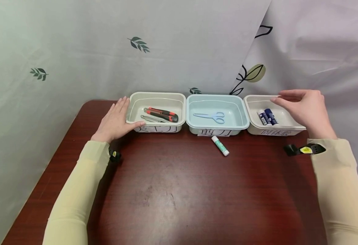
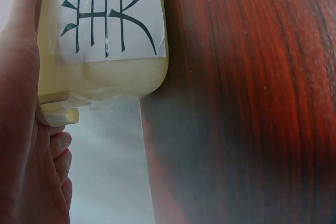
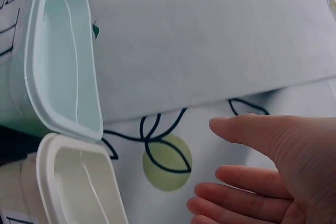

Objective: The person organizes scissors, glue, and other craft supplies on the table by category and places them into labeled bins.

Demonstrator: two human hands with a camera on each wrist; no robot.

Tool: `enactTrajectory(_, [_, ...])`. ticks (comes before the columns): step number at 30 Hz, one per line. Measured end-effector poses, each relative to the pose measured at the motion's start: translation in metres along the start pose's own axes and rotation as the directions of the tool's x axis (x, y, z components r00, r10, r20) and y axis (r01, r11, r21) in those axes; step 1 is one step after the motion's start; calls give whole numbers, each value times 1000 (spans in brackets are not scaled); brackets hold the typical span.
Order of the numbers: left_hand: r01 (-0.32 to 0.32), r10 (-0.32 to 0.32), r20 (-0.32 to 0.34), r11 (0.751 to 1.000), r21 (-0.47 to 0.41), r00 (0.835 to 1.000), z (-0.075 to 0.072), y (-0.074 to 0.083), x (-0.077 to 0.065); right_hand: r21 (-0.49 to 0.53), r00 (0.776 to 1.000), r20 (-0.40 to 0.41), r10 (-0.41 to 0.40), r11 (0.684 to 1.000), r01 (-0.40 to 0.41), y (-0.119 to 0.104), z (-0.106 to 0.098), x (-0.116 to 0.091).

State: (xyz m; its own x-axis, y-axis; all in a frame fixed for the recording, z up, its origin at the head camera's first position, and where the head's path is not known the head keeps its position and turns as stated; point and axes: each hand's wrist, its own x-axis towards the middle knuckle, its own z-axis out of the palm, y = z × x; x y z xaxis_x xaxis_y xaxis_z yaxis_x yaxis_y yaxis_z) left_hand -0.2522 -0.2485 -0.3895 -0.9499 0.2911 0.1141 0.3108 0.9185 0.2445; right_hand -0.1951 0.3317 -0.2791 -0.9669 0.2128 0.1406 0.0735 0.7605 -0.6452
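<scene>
My left hand [image 1: 114,119] rests at the left corner of a cream bin [image 1: 155,94], its fingers straight along the side and the thumb over the front rim. That bin holds a red and black utility knife [image 1: 162,114] and a grey one [image 1: 152,119]. Above the right part of another cream bin [image 1: 286,128] is my right hand [image 1: 308,109], holding nothing, thumb apart from the extended fingers in the right wrist view. Two dark blue glue sticks [image 1: 271,116] lie inside this bin, left of the hand.
Between the cream bins stands a light blue bin [image 1: 218,98] with blue scissors [image 1: 210,116] in it. A white and green glue stick [image 1: 220,146] lies on the dark red table [image 1: 179,190] before it. Handwritten labels mark the bin fronts. A patterned curtain [image 1: 90,47] hangs behind.
</scene>
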Motion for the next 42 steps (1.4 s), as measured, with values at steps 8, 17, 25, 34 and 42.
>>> enactTrajectory(8, [-3, 3, -4, 1000, 1, 1000, 1, -1, 1, 46, 997, 11, -73, 996, 72, -11, 9, -15])
enactTrajectory(17, [-1, 1, -3, 1000, 3, 1000, 2, -2, 1, 47, 985, 27, -171, 984, 169, -15, 30, -27])
enactTrajectory(25, [2, -2, 0, 1000, 4, 1000, 1, -1, 1, 73, 965, 58, -255, 965, 251, -23, 50, -39])
enactTrajectory(34, [2, -2, -3, 1000, -2, 1000, 0, 0, 0, 118, 946, 108, -304, 949, 292, -31, 66, -52])
enactTrajectory(42, [2, -2, -5, 1000, -6, 1000, 1, 0, -1, 126, 929, 194, -314, 948, 294, -32, 83, -62])
